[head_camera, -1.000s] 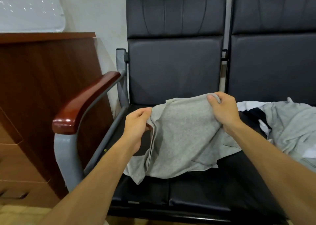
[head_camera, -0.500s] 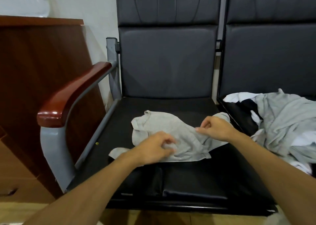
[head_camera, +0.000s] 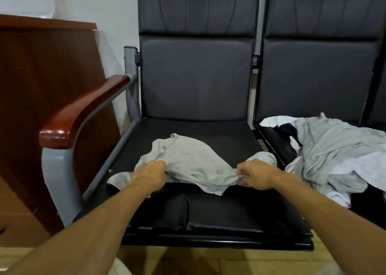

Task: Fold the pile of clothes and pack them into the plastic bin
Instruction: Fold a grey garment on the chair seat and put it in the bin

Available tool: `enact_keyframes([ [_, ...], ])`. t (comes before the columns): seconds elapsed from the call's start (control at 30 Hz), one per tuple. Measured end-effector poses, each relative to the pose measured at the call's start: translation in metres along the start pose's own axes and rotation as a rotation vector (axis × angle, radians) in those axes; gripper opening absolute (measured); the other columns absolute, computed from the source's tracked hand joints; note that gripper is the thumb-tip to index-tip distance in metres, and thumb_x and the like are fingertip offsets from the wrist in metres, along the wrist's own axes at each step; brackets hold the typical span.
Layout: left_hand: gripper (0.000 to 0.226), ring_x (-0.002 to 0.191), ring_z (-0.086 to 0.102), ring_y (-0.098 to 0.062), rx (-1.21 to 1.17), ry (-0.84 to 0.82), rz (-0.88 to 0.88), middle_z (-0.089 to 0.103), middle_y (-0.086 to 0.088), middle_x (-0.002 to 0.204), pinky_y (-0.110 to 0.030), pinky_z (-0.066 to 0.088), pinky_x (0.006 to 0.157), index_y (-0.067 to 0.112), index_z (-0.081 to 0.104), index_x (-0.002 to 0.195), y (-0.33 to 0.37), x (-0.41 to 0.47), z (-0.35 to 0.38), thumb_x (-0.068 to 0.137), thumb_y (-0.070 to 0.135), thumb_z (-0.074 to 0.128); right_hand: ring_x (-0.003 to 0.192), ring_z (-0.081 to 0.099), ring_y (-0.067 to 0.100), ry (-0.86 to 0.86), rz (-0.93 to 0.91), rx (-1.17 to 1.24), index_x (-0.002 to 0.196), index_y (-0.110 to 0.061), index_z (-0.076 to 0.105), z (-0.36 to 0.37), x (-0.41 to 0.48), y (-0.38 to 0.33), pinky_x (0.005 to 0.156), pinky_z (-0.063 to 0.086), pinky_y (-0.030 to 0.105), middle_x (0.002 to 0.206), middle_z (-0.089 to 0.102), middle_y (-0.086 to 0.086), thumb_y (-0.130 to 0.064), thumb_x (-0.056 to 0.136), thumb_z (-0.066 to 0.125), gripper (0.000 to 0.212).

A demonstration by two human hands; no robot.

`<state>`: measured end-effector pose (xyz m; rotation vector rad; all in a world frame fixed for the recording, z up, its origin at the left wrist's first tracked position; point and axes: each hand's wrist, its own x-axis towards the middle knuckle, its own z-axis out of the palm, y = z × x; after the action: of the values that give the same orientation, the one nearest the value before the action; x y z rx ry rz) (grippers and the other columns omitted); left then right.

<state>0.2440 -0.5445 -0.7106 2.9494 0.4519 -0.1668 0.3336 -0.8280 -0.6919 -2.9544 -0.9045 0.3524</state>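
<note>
In the head view, 1 grey garment (head_camera: 192,164) lies crumpled on the black seat (head_camera: 198,132) of the left chair, near the front half of the cushion. Its collar end points toward the backrest, and 1 loose corner spreads out to the left, close to the grey frame.

The left hand (head_camera: 151,173) grips the left side of the garment; its fingers are curled into the cloth and the knuckles face up. The right hand (head_camera: 253,175) holds the right side of the same garment, with fingers bent and pinching a fold of the fabric. The cloth hangs a little slack between the 2 hands, and its lower edge touches the seat. Both bare forearms reach in from the bottom of the picture.

On the seat of the second chair (head_camera: 319,76), just to the right, lies the pile of clothes (head_camera: 330,149): grey, white and 1 dark piece, all mixed and unfolded. The pile is apart from the grey garment.

A red-brown wooden armrest (head_camera: 83,112) stands at the left side of the chair, and beside it is a dark wooden cabinet (head_camera: 41,87). A small yellow speck (head_camera: 110,170) lies on the seat near the frame. Below the chairs there is a light floor (head_camera: 229,260).
</note>
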Motion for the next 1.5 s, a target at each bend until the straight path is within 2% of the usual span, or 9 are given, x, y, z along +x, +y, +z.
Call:
enact_keyframes([
  [0.17,0.043,0.127,0.038,-0.019,-0.101,0.138,0.259,0.042,0.003,0.132,-0.032,0.032,0.106,0.024,0.048,0.13,0.027,-0.014,-0.004,0.088,0.026,0.055,0.072,0.05,0.008,-0.28,-0.046,0.537,0.082,-0.016,0.063,-0.013,-0.01,-0.021,0.065,0.04,0.019,0.073,0.055,-0.006,-0.022,0.091,0.065,0.011],
  [0.3,0.015,0.093,0.046,-0.009,-0.467,0.278,0.464,0.05,0.008,0.099,-0.028,0.041,0.087,0.021,0.054,0.098,0.051,-0.029,-0.011,0.087,0.025,0.062,0.08,0.064,0.009,-0.183,0.036,0.949,0.092,-0.011,0.071,-0.022,-0.012,-0.019,0.069,0.05,0.02,0.085,0.07,-0.002,-0.018,0.093,0.062,0.012],
  [0.5,0.024,0.101,0.056,-0.003,-0.278,-0.135,0.601,0.059,0.013,0.109,-0.029,0.047,0.094,0.025,0.063,0.107,0.051,-0.026,0.008,0.088,0.04,0.063,0.081,0.067,0.015,0.046,0.113,0.518,0.09,-0.018,0.067,-0.015,-0.004,-0.002,0.069,0.052,0.023,0.086,0.071,-0.002,-0.031,0.094,0.058,0.016],
  [0.67,0.034,0.107,0.05,-0.004,-0.183,-0.123,0.614,0.054,0.012,0.115,-0.028,0.043,0.097,0.029,0.062,0.118,0.061,-0.018,0.016,0.09,0.047,0.059,0.1,0.056,0.009,-0.289,0.032,0.215,0.111,-0.029,0.057,-0.018,-0.01,-0.004,0.092,0.046,0.03,0.101,0.055,-0.018,-0.08,0.063,0.062,0.071],
  [0.83,0.014,0.09,0.056,-0.006,-0.115,0.044,0.624,0.06,0.013,0.094,-0.03,0.048,0.085,0.029,0.068,0.095,0.066,-0.017,0.013,0.092,0.038,0.059,0.092,0.056,0.019,-0.151,-0.053,0.071,0.083,-0.029,0.051,-0.006,-0.004,-0.009,0.082,0.047,0.033,0.091,0.054,-0.006,-0.035,0.089,0.062,0.013],
  [1.07,0.017,0.068,0.053,0.001,-0.963,0.108,0.291,0.059,0.006,0.073,-0.01,0.042,0.067,0.009,0.063,0.083,0.046,-0.033,-0.03,0.097,0.009,0.053,0.097,0.058,0.032,0.125,0.075,0.213,0.085,-0.018,0.05,-0.013,-0.005,-0.004,0.081,0.046,0.038,0.1,0.062,0.013,-0.024,0.098,0.044,0.015],
  [1.3,0.033,0.078,0.065,-0.024,-1.888,0.057,0.0,0.069,-0.009,0.075,-0.041,0.05,0.081,0.008,0.056,0.08,0.01,-0.057,-0.064,0.101,0.012,0.03,0.084,0.062,0.028,0.041,0.171,0.298,0.083,-0.006,0.065,-0.022,-0.009,-0.019,0.068,0.049,0.035,0.084,0.063,0.009,-0.009,0.093,0.045,0.022],
  [1.37,0.031,0.062,0.051,-0.017,-1.781,0.2,-0.134,0.052,0.001,0.057,-0.035,0.042,0.069,0.015,0.045,0.065,-0.006,-0.056,-0.064,0.096,0.014,0.039,0.073,0.056,0.02,-0.065,0.166,0.326,0.081,-0.006,0.068,-0.026,-0.016,-0.024,0.06,0.045,0.029,0.077,0.06,0.005,-0.016,0.095,0.051,0.024],
  [1.5,0.037,0.063,0.047,-0.016,-0.691,0.232,0.051,0.05,-0.002,0.062,-0.033,0.039,0.065,0.009,0.049,0.062,-0.038,-0.052,-0.042,0.094,0.027,0.051,0.071,0.06,0.013,-0.289,0.125,0.399,0.073,-0.018,0.066,-0.036,-0.029,-0.035,0.059,0.048,0.025,0.076,0.064,-0.002,-0.024,0.093,0.061,0.022],
])
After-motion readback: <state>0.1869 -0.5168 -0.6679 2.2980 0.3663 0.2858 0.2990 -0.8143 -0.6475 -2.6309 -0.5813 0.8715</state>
